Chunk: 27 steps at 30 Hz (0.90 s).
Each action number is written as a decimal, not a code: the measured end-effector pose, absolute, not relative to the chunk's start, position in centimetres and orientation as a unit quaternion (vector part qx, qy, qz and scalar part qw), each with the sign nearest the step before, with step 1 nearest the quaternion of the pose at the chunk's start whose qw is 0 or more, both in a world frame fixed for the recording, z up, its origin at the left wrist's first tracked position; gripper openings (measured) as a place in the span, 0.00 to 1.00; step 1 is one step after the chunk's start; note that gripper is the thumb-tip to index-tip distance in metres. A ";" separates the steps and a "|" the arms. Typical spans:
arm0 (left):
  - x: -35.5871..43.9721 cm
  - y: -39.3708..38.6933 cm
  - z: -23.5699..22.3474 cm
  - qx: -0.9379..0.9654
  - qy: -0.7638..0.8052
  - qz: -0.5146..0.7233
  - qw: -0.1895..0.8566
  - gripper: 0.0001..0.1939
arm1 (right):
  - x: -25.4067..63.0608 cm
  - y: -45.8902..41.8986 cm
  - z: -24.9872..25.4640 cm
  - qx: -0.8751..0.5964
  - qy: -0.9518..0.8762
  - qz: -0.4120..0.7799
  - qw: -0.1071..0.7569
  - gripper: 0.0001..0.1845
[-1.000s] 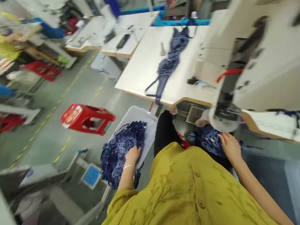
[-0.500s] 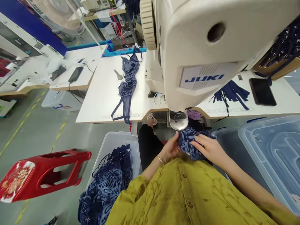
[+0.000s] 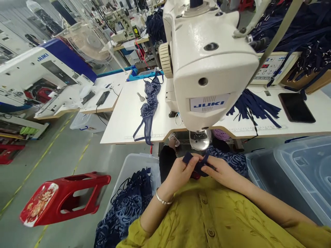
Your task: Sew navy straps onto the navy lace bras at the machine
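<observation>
In front of the sewing machine (image 3: 207, 82), my left hand (image 3: 179, 174) pinches a navy fabric strap (image 3: 187, 158) between thumb and fingers. Close beside it, my right hand (image 3: 221, 170) grips another part of the navy strap material, with a narrow length rising over the fingers. Whether this is one strap or two is unclear. Behind my right hand, a blue patterned bra piece (image 3: 236, 162) lies over my lap, partly covered by the hand. Just above both hands is the machine's rounded metal plate (image 3: 200, 140).
A blue patterned bra (image 3: 150, 103) lies on the white table (image 3: 121, 120) at left. Navy strips (image 3: 256, 106) and a phone (image 3: 297, 107) are at right. Plastic bins flank me: one with garments (image 3: 129, 203), one lidded (image 3: 305, 165). A red stool (image 3: 67, 199) stands left.
Both hands have shifted from the patterned bra piece to the navy strap and now sit close together. The view has tilted up, showing more of the machine and room.
</observation>
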<state>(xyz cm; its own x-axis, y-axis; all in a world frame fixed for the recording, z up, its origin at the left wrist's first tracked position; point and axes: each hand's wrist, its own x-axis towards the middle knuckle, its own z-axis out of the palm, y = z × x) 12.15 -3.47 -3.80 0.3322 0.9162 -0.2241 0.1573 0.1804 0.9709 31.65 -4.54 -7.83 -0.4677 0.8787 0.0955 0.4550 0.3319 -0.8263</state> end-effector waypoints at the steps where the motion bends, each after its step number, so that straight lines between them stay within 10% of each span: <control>1: 12.3 -3.5 -3.0 0.597 0.477 0.309 0.567 0.15 | 31.6 -4.6 -7.3 -0.444 -0.749 0.400 0.287 0.16; 9: 13.7 -1.8 -1.6 0.655 0.463 0.353 0.482 0.17 | 33.3 -2.9 -3.2 -0.528 -0.644 0.419 0.362 0.12; 16: 13.4 -0.6 -3.5 0.835 0.417 0.355 -0.047 0.17 | 33.2 0.8 -4.4 -0.565 -0.672 0.344 0.332 0.14; 27: 13.0 -1.0 -6.2 0.900 0.373 0.185 -0.127 0.26 | 34.4 1.2 -5.6 -0.506 -0.704 0.309 0.391 0.15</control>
<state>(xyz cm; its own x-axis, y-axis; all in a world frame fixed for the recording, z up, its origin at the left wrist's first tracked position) 12.97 -1.04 -6.16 0.6538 0.6238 0.4283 0.7180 -0.6901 -0.0909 34.45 1.18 -5.60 -0.1834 0.9539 0.2375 0.4707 0.2973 -0.8307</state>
